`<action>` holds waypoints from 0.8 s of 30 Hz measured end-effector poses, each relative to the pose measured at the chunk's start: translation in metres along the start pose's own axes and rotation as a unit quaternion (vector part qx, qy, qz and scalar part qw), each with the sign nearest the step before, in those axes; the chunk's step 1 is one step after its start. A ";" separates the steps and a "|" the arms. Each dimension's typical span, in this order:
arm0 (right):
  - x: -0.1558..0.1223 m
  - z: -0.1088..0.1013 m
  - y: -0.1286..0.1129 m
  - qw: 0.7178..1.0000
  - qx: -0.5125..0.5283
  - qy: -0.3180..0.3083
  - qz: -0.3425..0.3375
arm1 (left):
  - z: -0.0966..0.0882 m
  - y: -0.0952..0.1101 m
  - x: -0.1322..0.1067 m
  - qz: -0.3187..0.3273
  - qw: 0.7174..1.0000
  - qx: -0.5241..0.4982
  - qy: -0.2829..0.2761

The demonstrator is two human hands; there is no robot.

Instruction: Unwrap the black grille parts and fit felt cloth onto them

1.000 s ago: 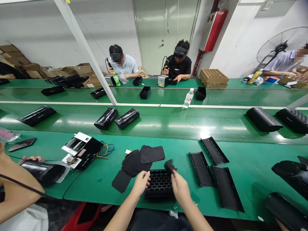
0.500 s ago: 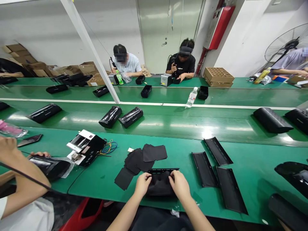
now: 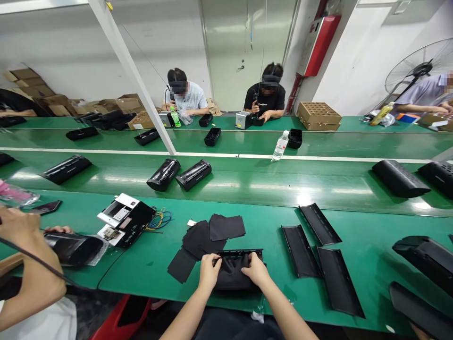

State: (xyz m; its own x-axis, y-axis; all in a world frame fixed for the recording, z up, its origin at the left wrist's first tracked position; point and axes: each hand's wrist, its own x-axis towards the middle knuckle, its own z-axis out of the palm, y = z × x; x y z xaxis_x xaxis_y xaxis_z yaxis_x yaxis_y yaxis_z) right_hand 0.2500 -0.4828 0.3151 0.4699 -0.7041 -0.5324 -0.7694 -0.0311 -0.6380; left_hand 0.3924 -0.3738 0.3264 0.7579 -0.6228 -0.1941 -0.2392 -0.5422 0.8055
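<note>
In front of me on the green bench lies a black plastic panel [image 3: 256, 252], its slotted far edge showing. A thin black cloth sheet [image 3: 231, 277] lies over it and wrinkles in the middle. My left hand [image 3: 210, 270] pinches the sheet near its upper left corner. With thumb and fingers, my right hand [image 3: 256, 271] grips the sheet on the right side. Both hands cover parts of the panel's sides. Beyond my left hand, loose black sheets [image 3: 201, 240] are fanned out in a pile. To the right rest three curved black panels [image 3: 300, 250].
A black-and-white machine [image 3: 125, 219] with coiled wires stands on the left, beside a co-worker's arm [image 3: 33, 269]. Black housings [image 3: 194, 174] sit on the green conveyor [image 3: 255, 182] ahead. More dark housings [image 3: 424, 259] stand at the far right. Two people work across the line.
My right hand has shifted slightly left and tilted, and the sheet's wrinkles have changed between my hands. My left hand stays nearly in place. The co-worker's arm at left has moved a little.
</note>
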 end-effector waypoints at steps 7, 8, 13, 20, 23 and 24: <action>-0.001 -0.004 0.002 0.995 0.083 -0.041 -0.043 | -0.004 -0.002 -0.003 0.001 1.000 -0.023 -0.006; -0.001 -0.005 0.003 0.994 0.090 -0.042 -0.049 | -0.004 -0.002 -0.003 0.001 1.000 -0.026 -0.007; 0.001 -0.016 0.012 0.998 0.054 0.009 -0.039 | -0.004 -0.001 0.002 0.008 0.999 -0.033 -0.003; 0.001 -0.032 0.034 0.996 -0.025 0.084 -0.011 | -0.004 0.004 0.004 0.005 0.998 -0.052 0.029; 0.003 -0.030 0.036 0.995 -0.025 0.095 -0.016 | -0.001 0.007 0.005 -0.013 0.994 -0.104 0.010; 0.003 -0.030 0.036 0.995 -0.020 0.094 -0.018 | -0.001 0.009 0.005 -0.018 0.992 -0.121 -0.006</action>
State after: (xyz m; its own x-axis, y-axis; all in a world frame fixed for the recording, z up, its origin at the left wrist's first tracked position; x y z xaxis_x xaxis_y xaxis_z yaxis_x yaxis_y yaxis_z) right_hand 0.2109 -0.5074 0.3065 0.4107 -0.8220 -0.3946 -0.7722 -0.0835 -0.6299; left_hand 0.3945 -0.3811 0.3330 0.7550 -0.6138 -0.2307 -0.0582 -0.4131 0.9088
